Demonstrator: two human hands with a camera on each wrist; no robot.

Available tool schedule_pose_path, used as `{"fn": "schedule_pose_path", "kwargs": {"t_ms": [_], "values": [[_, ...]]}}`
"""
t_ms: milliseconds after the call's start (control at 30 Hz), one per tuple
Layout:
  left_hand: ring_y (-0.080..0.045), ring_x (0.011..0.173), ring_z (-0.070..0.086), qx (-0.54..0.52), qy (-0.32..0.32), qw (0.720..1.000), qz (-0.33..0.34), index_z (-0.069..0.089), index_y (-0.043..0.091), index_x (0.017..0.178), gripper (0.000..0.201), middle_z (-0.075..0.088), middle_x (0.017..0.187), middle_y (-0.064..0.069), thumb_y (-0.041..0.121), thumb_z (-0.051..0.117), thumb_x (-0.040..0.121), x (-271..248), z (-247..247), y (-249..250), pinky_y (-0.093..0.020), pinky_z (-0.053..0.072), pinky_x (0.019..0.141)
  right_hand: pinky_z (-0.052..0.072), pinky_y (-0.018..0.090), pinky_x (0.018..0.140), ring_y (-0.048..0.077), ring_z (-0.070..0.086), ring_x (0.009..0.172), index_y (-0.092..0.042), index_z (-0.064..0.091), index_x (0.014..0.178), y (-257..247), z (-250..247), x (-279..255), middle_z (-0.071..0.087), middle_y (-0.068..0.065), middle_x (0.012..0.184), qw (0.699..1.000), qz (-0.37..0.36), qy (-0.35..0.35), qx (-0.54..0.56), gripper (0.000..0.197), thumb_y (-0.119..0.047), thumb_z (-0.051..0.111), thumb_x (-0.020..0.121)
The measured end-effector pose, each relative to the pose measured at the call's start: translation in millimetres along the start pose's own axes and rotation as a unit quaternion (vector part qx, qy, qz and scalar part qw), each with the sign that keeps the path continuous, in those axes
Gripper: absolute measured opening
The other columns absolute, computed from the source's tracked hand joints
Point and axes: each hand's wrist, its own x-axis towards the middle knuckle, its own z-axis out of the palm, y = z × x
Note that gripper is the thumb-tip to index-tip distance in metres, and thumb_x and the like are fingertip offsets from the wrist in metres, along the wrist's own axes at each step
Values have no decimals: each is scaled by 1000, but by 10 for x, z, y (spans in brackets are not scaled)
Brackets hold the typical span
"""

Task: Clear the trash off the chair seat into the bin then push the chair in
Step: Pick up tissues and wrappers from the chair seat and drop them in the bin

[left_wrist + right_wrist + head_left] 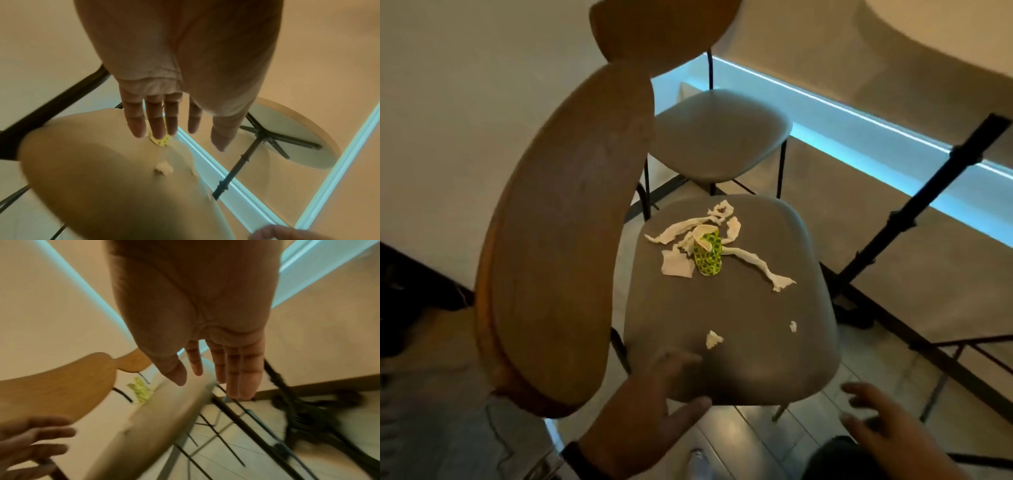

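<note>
A grey cushioned chair seat (739, 308) carries the trash. A crushed paper cup (707, 251) with green dots lies on its side among torn white tissue strips (678, 233). One long strip (756, 263) trails right. Two small scraps (713, 339) lie nearer me. My left hand (688, 380) is spread open at the seat's near edge, holding nothing; whether it touches the seat is unclear. In the left wrist view its straight fingers (156, 123) point toward the cup (162, 141). My right hand (859, 404) is open and empty, off the seat's near right corner. No bin is in view.
The chair's wooden backrest (558, 240) curves up on the left. A second grey chair (719, 137) stands just beyond. A black tripod stand (914, 202) rises on the right, near a round table (287, 134). A lit blue strip (859, 116) runs along the wall base.
</note>
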Motion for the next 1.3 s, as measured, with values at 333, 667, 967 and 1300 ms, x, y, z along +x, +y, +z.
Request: {"fn": "schedule_pose_path", "kwargs": {"t_ms": [333, 667, 967, 1300], "values": [[-23, 143, 35, 1, 253, 961, -110, 28, 38, 149, 88, 29, 157, -1, 42, 80, 78, 1116, 0, 181, -48, 47, 108, 37, 57, 114, 38, 29, 148, -49, 7, 154, -1668, -247, 1063, 11, 9, 166, 975, -183, 97, -83, 109, -67, 76, 71], [-40, 148, 26, 49, 265, 942, -198, 16, 41, 157, 98, -1, 166, -15, 47, 76, 80, 1980, -228, 127, -48, 30, 119, 46, 51, 107, 39, 43, 134, -46, 34, 148, -2518, -168, 1773, 27, 12, 156, 953, -244, 72, -164, 81, -57, 74, 78], [-37, 131, 49, 187, 147, 956, -169, 51, 41, 141, 50, 49, 147, -10, 35, 56, 92, 2342, -198, 68, -47, 43, 109, 44, 16, 59, 11, 61, 89, -22, 65, 115, -2245, -288, 1852, 62, -10, 96, 955, -275, 65, -95, 35, -34, 77, 84], [-10, 101, 63, 39, 298, 946, -119, 77, 22, 98, 17, 73, 111, 0, 12, 65, 91, 2035, -277, 324, -19, 42, 83, 65, 41, 75, 20, 75, 94, -22, 64, 101, -1718, -786, 1346, 72, 6, 105, 958, -238, 63, 146, 26, -19, 80, 81]]}}
